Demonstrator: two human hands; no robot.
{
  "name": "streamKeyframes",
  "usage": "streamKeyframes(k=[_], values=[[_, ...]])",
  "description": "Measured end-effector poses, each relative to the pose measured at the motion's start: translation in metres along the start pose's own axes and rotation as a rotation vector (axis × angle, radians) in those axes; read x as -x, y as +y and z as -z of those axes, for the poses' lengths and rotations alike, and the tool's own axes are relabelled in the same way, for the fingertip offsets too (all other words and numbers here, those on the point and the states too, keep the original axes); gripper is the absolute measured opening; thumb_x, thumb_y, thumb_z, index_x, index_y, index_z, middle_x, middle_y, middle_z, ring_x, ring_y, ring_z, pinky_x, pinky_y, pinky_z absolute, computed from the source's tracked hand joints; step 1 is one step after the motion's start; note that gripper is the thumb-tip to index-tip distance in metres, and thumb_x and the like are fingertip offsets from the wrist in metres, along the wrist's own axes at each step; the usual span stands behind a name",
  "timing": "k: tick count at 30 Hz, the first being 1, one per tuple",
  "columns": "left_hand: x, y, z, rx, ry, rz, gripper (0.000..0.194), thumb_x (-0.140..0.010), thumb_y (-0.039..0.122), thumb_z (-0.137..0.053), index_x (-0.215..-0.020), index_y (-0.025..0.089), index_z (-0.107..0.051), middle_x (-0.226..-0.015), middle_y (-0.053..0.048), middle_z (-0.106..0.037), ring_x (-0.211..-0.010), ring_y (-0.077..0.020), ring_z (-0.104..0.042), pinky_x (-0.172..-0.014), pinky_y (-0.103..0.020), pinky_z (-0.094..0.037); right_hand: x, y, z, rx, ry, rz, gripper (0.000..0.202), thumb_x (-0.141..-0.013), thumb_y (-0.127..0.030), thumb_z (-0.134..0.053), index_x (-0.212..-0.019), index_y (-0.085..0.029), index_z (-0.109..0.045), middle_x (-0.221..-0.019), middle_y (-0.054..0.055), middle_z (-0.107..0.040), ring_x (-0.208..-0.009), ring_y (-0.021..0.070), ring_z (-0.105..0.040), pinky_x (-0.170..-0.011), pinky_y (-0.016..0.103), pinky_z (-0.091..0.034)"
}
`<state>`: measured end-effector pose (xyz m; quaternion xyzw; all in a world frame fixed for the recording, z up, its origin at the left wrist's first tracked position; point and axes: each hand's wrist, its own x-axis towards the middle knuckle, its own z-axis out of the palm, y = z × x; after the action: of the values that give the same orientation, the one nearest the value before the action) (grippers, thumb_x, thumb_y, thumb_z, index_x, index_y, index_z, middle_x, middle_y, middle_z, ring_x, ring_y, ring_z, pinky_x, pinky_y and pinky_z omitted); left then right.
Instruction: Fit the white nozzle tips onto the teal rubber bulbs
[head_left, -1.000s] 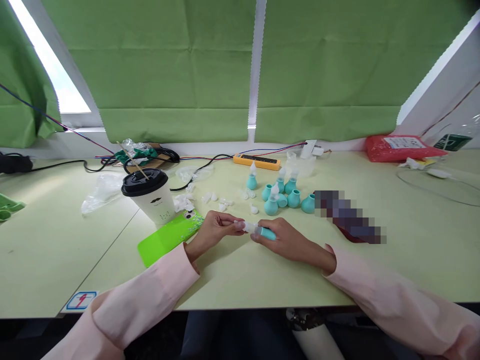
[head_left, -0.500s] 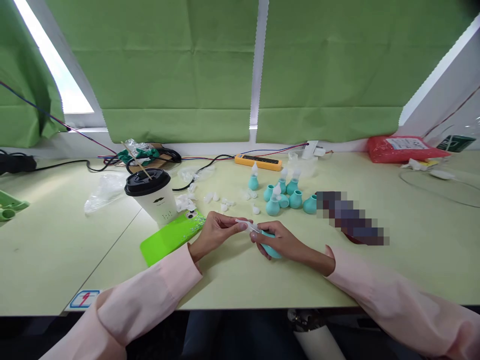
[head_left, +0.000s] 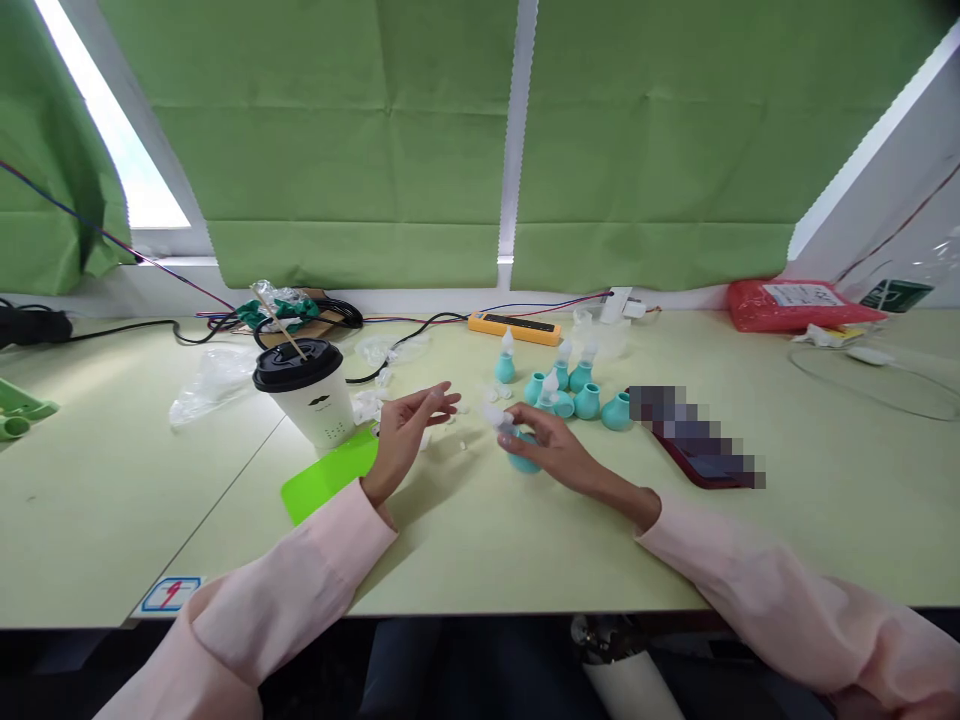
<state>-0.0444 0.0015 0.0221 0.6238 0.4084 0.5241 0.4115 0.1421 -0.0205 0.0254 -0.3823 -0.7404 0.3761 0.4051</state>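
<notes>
L hand (head_left: 406, 430) moved off, half-open, prob. empty; R hand (head_left: 556, 442) grips round teal bulb (head_left: 524, 463) w/ translucent white tip (head_left: 493, 414).

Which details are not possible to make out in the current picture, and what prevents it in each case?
All in the head view:
Teal bulb: partly hidden by the right hand holding it.
Lime-green phone case: its far end is covered by the left hand.
Phone: its face is masked by pixelation.
Red package: the print on its label is too small.
Green plastic piece: cut off by the left edge.
</notes>
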Motion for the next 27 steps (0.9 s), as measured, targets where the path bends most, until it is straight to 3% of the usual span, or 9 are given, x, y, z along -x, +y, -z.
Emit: streamKeyframes(k=[5, 9, 14, 21, 27], values=[[-0.009, -0.023, 0.009, -0.881, -0.087, -0.348, 0.036, -0.077, 0.028, -0.043, -0.110, 0.017, -0.052, -0.120, -0.010, -0.046, -0.106, -0.0292, -0.039, -0.086, -0.046, -0.035, -0.037, -0.007, 0.006, 0.325, 0.193, 0.117, 0.020, -0.067, -0.034, -0.055, -0.080, -0.019, -0.052, -0.078, 0.000, -0.053, -0.071, 0.0116, -0.049, -0.063, 0.023, -0.039], [-0.006, -0.040, 0.010, -1.185, -0.170, -0.462, 0.041, -0.079, 0.023, -0.038, -0.119, 0.018, -0.040, -0.130, -0.008, -0.033, -0.114, -0.0327, -0.027, -0.089, -0.049, -0.027, -0.066, -0.003, 0.004, 0.658, 0.289, 0.103, 0.016, -0.068, -0.029, -0.051, -0.081, -0.018, -0.053, -0.078, 0.001, -0.057, -0.068, 0.0128, -0.050, -0.063, 0.024, -0.037], [-0.007, -0.053, 0.013, -1.267, -0.198, -0.452, 0.041, -0.080, 0.023, -0.036, -0.121, 0.020, -0.036, -0.128, -0.008, -0.036, -0.115, -0.0312, -0.028, -0.091, -0.050, -0.023, -0.080, 0.018, -0.001, 0.866, 0.258, -0.044, 0.014, -0.068, -0.027, -0.049, -0.077, -0.017, -0.052, -0.078, 0.005, -0.059, -0.070, 0.0179, -0.052, -0.059, 0.027, -0.036], [-0.013, -0.048, 0.009, -1.269, -0.149, -0.444, 0.025, -0.077, 0.020, -0.043, -0.099, 0.018, -0.055, -0.120, -0.008, -0.045, -0.108, -0.0301, -0.033, -0.083, -0.043, -0.034, -0.082, 0.025, -0.005, 0.826, 0.241, -0.054, 0.016, -0.070, -0.029, -0.049, -0.081, -0.017, -0.051, -0.078, 0.004, -0.060, -0.069, 0.0161, -0.054, -0.061, 0.025, -0.037], [-0.015, -0.043, 0.008, -1.179, -0.193, -0.400, 0.022, -0.075, 0.015, -0.042, -0.088, 0.017, -0.059, -0.095, -0.008, -0.060, -0.093, -0.0256, -0.043, -0.073, -0.037, -0.041, -0.099, 0.025, -0.012, 0.788, 0.308, -0.066, 0.020, -0.074, -0.029, -0.045, -0.090, -0.017, -0.047, -0.088, 0.005, -0.059, -0.076, 0.0156, -0.054, -0.066, 0.026, -0.037]])
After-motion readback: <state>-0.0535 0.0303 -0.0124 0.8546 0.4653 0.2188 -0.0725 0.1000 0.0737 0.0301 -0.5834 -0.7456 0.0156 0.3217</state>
